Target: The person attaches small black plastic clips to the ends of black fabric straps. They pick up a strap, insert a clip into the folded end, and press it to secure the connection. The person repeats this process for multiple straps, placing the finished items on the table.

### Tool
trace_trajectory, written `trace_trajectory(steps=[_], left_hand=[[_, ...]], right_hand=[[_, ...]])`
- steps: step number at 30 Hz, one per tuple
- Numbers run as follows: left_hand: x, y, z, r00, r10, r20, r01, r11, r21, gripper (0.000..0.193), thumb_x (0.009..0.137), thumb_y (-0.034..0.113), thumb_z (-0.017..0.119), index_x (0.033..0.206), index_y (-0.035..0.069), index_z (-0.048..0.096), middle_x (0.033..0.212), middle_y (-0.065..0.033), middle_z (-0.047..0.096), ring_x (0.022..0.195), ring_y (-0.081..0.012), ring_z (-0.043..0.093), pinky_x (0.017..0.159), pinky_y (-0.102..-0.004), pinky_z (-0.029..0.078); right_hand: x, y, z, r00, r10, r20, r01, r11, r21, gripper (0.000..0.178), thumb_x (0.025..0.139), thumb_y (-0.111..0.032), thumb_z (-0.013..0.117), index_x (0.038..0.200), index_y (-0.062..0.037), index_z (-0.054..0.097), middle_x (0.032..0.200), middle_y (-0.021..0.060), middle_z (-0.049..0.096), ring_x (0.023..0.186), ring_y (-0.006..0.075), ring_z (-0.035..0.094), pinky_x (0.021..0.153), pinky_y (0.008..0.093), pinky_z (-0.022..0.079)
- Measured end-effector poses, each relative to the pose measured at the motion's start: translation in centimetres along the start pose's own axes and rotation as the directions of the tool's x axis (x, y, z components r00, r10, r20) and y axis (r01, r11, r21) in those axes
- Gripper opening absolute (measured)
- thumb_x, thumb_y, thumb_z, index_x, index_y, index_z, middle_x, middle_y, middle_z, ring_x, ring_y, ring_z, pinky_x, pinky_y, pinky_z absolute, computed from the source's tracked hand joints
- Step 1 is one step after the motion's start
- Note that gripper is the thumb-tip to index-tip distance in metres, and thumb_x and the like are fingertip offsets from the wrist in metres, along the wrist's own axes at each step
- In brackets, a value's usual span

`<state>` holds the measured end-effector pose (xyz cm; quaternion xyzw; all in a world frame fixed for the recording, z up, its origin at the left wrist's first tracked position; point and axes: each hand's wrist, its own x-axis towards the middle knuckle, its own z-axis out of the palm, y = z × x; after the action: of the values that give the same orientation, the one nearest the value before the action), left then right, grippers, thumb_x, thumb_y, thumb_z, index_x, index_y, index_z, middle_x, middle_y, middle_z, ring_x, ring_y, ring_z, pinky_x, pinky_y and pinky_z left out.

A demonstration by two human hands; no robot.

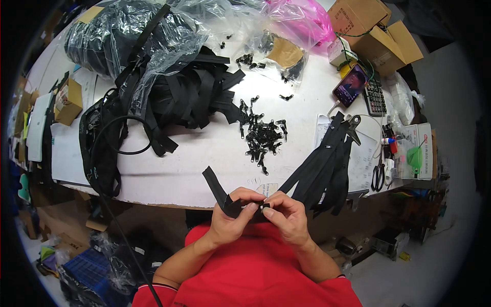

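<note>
Head view, item one: left hand [231, 217], fingers clenched around a short black zipper strip [219, 191] whose free end rises up and to the left from the grip, held just off the near edge of the white table [179, 174]; item two: right hand [286, 215], thumb and forefinger pinched at the strip's other end on what looks like a small black slider [265, 206], too small to tell whether it has seated on the teeth; judgement on handling: the strip end is best kept flat and taut between the two hands, the slider square to the tape, both rows of teeth fed evenly so neither side runs ahead; item three: loose heap of black sliders [262, 137] mid-table, well apart from the hands; item four: bundle of long black zipper strips [325, 166] draped over the table edge just right of the hands; item five: large tangle of black tape [189, 100] under a clear plastic bag [153, 36] at far left; item six: scissors [378, 176], phone [351, 85] and calculator [376, 96] at right; cardboard boxes [368, 25] behind.
</note>
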<state>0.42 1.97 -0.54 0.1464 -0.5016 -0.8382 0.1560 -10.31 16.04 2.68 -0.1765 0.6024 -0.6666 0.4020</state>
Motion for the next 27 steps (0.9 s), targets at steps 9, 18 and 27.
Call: trace_trajectory(steps=[9,18,27], left_hand=[[0.1,0.1,0.1,0.999,0.045,0.007,-0.045,0.999,0.005,0.019,0.099,-0.004,0.054,0.116,-0.003,0.063,0.101,-0.0055,0.061,0.068,-0.0044,0.048,0.06,-0.0209,0.039],[0.4,0.0,-0.1,0.992,0.117,0.037,-0.121,0.98,0.157,0.018,0.098,-0.002,0.056,0.114,-0.003,0.065,0.104,-0.0071,0.061,0.074,-0.0067,0.055,0.065,-0.0207,0.045],[0.3,0.1,0.1,0.966,0.254,0.049,-0.258,0.924,0.281,0.024,0.093,-0.009,0.059,0.115,-0.002,0.065,0.107,-0.0131,0.06,0.081,-0.0131,0.065,0.065,-0.0218,0.057]], right_hand=[[0.1,-0.1,-0.2,1.0,0.008,-0.001,-0.008,0.999,-0.033,0.002,0.09,0.001,0.067,0.092,0.0016,0.065,0.094,0.0025,0.059,0.084,0.0083,0.054,0.076,0.0237,0.044],[0.1,1.0,0.2,0.988,-0.109,-0.114,0.084,0.976,-0.201,0.005,0.09,-0.002,0.071,0.092,0.001,0.067,0.091,0.0031,0.062,0.077,0.0078,0.056,0.068,0.0229,0.044],[0.3,0.3,0.8,0.955,-0.289,-0.069,0.223,0.852,-0.473,0.008,0.084,-0.002,0.074,0.089,0.0004,0.069,0.084,0.0071,0.066,0.066,0.0115,0.06,0.059,0.0258,0.047]])
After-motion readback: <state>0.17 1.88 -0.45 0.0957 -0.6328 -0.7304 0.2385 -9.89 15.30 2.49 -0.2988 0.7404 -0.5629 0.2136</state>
